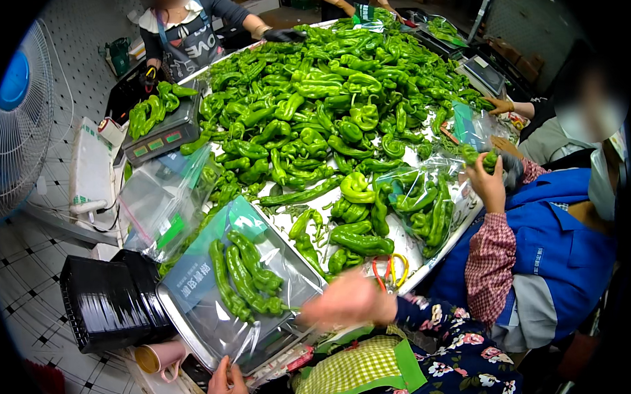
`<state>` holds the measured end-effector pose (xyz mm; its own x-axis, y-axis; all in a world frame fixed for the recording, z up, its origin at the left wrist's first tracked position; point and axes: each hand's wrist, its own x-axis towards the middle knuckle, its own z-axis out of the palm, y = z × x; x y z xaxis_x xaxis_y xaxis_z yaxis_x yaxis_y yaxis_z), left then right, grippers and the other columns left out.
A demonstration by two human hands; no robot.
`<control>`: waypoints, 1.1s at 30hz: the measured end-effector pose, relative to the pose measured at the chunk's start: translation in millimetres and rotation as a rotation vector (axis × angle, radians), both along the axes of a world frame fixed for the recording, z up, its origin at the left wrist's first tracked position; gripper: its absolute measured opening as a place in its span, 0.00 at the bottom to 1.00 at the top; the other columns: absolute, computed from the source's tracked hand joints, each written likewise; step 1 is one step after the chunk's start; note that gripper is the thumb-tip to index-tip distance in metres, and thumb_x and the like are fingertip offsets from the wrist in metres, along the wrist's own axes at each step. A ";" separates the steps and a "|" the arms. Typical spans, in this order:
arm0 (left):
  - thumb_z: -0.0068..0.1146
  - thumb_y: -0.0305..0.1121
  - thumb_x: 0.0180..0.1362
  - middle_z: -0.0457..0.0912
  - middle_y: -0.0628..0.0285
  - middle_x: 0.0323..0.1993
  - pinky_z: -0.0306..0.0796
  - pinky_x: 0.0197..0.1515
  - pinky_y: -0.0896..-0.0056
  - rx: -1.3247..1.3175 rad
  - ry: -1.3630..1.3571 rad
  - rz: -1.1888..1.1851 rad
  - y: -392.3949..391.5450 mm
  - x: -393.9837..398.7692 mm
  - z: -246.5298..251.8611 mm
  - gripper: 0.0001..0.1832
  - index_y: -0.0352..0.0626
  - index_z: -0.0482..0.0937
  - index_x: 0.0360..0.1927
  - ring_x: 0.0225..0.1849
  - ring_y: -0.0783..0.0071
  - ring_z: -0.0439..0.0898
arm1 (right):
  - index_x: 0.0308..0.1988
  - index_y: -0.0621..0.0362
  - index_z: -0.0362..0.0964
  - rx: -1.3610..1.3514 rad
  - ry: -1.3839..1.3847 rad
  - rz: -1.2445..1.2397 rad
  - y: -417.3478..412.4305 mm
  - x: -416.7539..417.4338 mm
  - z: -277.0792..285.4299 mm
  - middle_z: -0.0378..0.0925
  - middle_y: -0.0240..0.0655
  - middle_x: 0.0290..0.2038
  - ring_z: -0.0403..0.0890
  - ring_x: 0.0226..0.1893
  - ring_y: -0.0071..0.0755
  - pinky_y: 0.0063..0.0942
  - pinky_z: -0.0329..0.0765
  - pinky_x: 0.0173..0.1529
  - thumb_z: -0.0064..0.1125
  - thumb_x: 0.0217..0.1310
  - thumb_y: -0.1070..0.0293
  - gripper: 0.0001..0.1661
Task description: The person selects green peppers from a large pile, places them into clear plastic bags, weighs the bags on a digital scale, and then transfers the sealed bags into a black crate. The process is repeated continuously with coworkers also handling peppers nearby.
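A clear plastic bag [187, 276] with a blue and green printed end lies flat on a metal tray [173, 319] in front of me. Several long green peppers [245, 278] lie side by side at the bag; whether they are inside it or on top is hard to tell. My left hand [228, 384] pinches the bag's near edge between thumb and fingers. Blurred by motion, my right hand [346, 298] is at the tray's right side, close to the pepper stems. Its fingers cannot be made out. Red- and yellow-handled scissors [391, 272] rest just beyond it.
A large heap of green peppers [319, 93] covers the white table [405, 247]. At left are a scale [163, 145] bearing peppers, more bags [164, 207], black baskets [108, 302], a pink mug [161, 357] and a fan [16, 108]. Co-workers' hands [488, 185] are at the table's right and far sides.
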<state>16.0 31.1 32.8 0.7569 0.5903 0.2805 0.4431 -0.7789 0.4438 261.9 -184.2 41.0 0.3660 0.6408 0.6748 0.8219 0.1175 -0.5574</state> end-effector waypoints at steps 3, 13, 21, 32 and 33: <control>0.64 0.32 0.40 0.76 0.54 0.32 0.66 0.44 0.53 0.007 -0.052 -0.253 9.8 -1.6 19.6 0.28 0.40 0.77 0.51 0.37 0.51 0.72 | 0.41 0.54 0.76 -0.206 -0.145 -0.659 -32.2 74.0 -37.3 0.78 0.34 0.29 0.78 0.30 0.37 0.29 0.75 0.30 0.60 0.46 0.73 0.17; 0.56 0.18 0.45 0.78 0.54 0.31 0.70 0.36 0.66 -0.034 -0.212 -0.191 -0.5 48.5 42.6 0.19 0.34 0.79 0.44 0.32 0.65 0.76 | 0.43 0.54 0.76 -0.310 -0.065 -0.893 -65.8 137.8 -80.3 0.77 0.34 0.30 0.78 0.30 0.35 0.29 0.75 0.34 0.62 0.41 0.67 0.23; 0.68 0.33 0.43 0.77 0.48 0.49 0.66 0.55 0.55 -0.067 -0.243 -0.747 -47.9 161.9 96.3 0.34 0.34 0.70 0.56 0.57 0.49 0.71 | 0.48 0.62 0.75 -0.205 0.590 0.037 -49.6 66.3 33.7 0.78 0.31 0.34 0.72 0.25 0.16 0.17 0.68 0.29 0.59 0.45 0.66 0.26; 0.46 0.43 0.65 0.78 0.52 0.43 0.76 0.45 0.65 -1.662 -0.329 -0.379 -40.6 180.8 53.2 0.23 0.34 0.69 0.53 0.43 0.60 0.80 | 0.42 0.56 0.74 -0.623 -0.022 -0.647 -56.9 39.5 -61.7 0.74 0.36 0.29 0.77 0.34 0.37 0.34 0.74 0.33 0.65 0.46 0.65 0.19; 0.46 0.43 0.65 0.78 0.51 0.45 0.76 0.46 0.63 -1.690 -0.353 -0.352 -39.9 179.4 52.4 0.23 0.34 0.69 0.54 0.44 0.58 0.80 | 0.42 0.55 0.74 -0.580 -0.120 -0.717 -52.4 33.7 -66.6 0.73 0.33 0.29 0.75 0.35 0.37 0.34 0.74 0.33 0.65 0.42 0.66 0.22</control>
